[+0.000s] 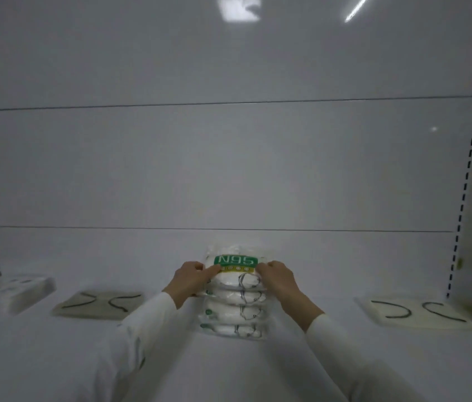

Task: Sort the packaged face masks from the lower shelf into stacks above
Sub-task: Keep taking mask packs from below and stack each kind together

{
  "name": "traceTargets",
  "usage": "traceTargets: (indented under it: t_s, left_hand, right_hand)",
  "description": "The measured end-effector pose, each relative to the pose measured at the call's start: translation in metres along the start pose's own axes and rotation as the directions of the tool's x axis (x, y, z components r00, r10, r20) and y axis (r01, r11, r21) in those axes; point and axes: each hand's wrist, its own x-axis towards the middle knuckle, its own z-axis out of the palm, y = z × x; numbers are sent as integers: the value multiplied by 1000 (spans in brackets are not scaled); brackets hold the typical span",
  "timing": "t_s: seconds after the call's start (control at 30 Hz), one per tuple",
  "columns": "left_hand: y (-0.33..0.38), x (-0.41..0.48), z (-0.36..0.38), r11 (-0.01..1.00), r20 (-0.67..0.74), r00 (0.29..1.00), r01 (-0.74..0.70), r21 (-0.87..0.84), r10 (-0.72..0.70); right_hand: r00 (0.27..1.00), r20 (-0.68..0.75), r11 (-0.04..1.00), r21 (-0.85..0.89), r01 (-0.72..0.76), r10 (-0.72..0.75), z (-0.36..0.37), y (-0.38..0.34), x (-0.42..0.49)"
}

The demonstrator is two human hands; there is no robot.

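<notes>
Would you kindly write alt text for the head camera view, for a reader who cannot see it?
Two white-sleeved hands, left hand and right hand, grip the sides of the top N95 mask packet on a central stack on a white shelf. Flat mask packs lie left and right, with a blurred white package far left.

The top mask pack [236, 268] shows a green N95 label on white; the sleeves [153, 317] are white.
</notes>
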Motion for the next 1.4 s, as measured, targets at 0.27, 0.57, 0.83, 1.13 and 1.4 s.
traceTargets:
  t_s: [0.27, 0.57, 0.83, 1.13, 1.4]
  left_hand:
    - [4, -23, -5, 992, 13, 997, 76, 99, -78]
    - [8, -62, -47, 976, -125, 992, 27, 218, 1]
    - [-8, -162, -61, 945, -48, 962, -256, 205, 271]
    - [-50, -297, -29, 883, 312, 858, -458, 103, 409]
    - [-133, -328, -34, 858, 456, 845, -433, 277, 279]
  right_hand:
    - [999, 35, 996, -91, -22, 25, 3, 0, -12]
    - [996, -48, 995, -73, 69, -73, -16, -10, -40]
    - [777, 80, 571, -632, 524, -625, -23, 12, -122]
    - [720, 132, 531, -589, 610, -681, -6, 59, -261]
    - [508, 604, 139, -550, 823, -614, -20, 126, -318]
